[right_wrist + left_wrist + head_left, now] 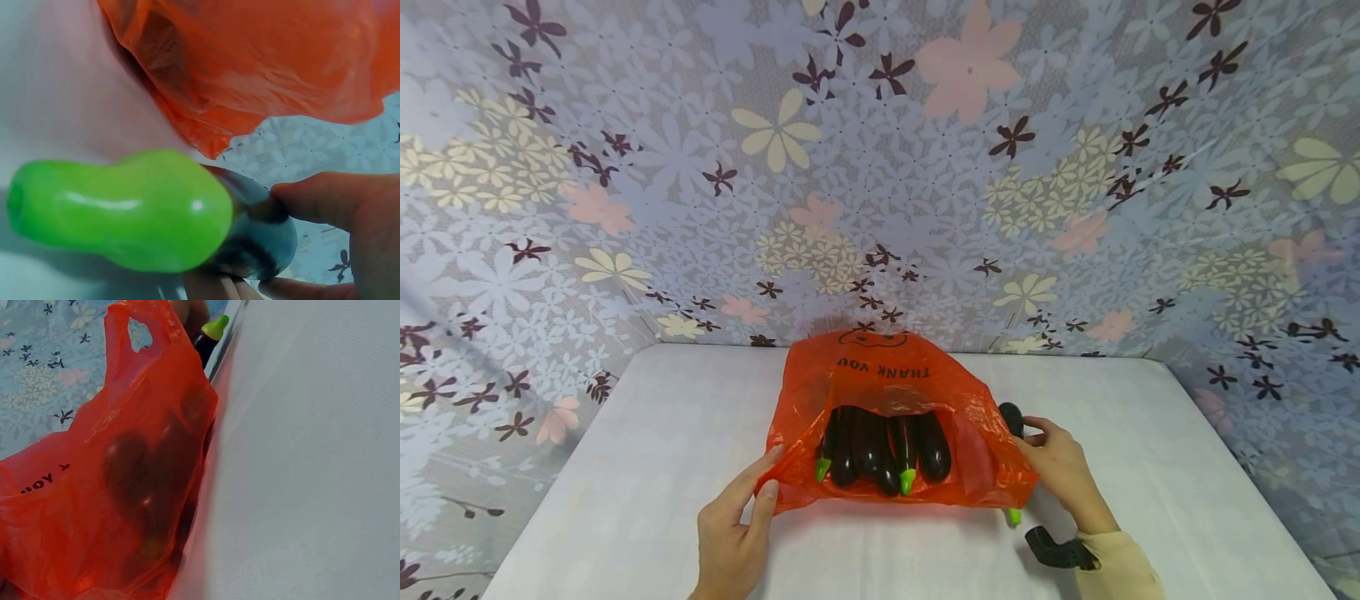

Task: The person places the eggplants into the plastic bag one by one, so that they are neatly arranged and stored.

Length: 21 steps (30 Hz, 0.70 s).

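Note:
A red plastic bag [880, 392] printed THANK YOU lies with its mouth towards me, and several dark purple eggplants [868, 450] with green caps show inside. My left hand [733, 529] holds the left edge of the mouth between thumb and fingers. Just right of the bag, my right hand [1067, 471] grips another eggplant [1011, 418], partly hidden behind the bag's side. The right wrist view shows that eggplant's bright green stem end [144, 212] close up, with thumb and fingers round the dark body. Through the thin plastic, dark shapes [131, 469] show in the left wrist view.
A white table [685, 392] lies under everything. Flower-patterned fabric [895, 183] rises behind and on both sides. A black wrist strap or mount [1056, 550] sits at the right wrist, by a cream sleeve [1120, 567].

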Each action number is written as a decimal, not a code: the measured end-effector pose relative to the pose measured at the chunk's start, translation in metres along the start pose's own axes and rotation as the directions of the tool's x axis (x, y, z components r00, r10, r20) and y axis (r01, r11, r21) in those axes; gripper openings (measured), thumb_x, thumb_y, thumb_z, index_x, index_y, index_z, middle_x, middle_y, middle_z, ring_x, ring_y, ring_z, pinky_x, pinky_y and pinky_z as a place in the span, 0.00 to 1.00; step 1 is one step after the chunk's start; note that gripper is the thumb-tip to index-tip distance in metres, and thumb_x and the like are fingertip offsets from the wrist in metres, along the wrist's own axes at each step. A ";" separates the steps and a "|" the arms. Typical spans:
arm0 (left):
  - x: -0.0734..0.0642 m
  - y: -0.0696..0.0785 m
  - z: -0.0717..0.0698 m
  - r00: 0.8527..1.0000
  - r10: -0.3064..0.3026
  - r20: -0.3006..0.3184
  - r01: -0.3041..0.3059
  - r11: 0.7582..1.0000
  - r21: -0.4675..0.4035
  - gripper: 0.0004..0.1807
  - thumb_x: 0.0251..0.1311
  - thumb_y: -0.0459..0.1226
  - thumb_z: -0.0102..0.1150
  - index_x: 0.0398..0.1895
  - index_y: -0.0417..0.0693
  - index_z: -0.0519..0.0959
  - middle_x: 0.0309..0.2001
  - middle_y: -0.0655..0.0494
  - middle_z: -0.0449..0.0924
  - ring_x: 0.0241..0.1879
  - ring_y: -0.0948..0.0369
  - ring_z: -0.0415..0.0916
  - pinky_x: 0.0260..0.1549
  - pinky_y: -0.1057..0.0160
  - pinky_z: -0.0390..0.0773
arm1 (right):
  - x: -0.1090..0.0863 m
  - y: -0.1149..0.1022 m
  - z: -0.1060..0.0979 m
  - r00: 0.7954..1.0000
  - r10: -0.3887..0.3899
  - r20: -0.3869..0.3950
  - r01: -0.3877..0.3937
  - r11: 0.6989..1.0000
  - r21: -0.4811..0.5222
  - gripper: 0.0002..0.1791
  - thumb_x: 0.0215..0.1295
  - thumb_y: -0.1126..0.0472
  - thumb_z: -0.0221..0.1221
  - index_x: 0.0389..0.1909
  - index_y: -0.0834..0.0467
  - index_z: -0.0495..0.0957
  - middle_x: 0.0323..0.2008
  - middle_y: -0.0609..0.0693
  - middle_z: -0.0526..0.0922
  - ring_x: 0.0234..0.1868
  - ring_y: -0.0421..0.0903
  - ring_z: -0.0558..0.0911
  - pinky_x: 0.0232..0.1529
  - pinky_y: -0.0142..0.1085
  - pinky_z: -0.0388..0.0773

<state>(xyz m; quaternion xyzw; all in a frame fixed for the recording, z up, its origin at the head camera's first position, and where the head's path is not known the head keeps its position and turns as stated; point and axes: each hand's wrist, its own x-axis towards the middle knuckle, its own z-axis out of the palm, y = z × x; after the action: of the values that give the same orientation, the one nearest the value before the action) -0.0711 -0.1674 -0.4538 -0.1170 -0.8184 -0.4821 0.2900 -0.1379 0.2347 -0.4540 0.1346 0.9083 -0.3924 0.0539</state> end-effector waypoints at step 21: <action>0.001 -0.001 -0.001 1.000 0.024 0.010 -0.024 0.999 -0.028 0.19 0.64 0.24 0.61 0.59 0.38 0.81 0.54 0.47 0.84 0.57 0.63 0.80 0.55 0.75 0.73 | -0.028 0.008 -0.039 0.998 0.038 -0.053 -0.035 0.998 0.044 0.47 0.68 0.39 0.59 0.74 0.68 0.58 0.58 0.74 0.75 0.33 0.50 0.88 0.38 0.46 0.86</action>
<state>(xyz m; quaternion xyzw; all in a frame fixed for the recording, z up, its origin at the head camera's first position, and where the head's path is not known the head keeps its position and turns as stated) -0.0717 -0.1685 -0.4534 -0.1336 -0.8116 -0.4893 0.2898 -0.1081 0.2627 -0.4272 0.1629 0.8980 -0.4073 0.0336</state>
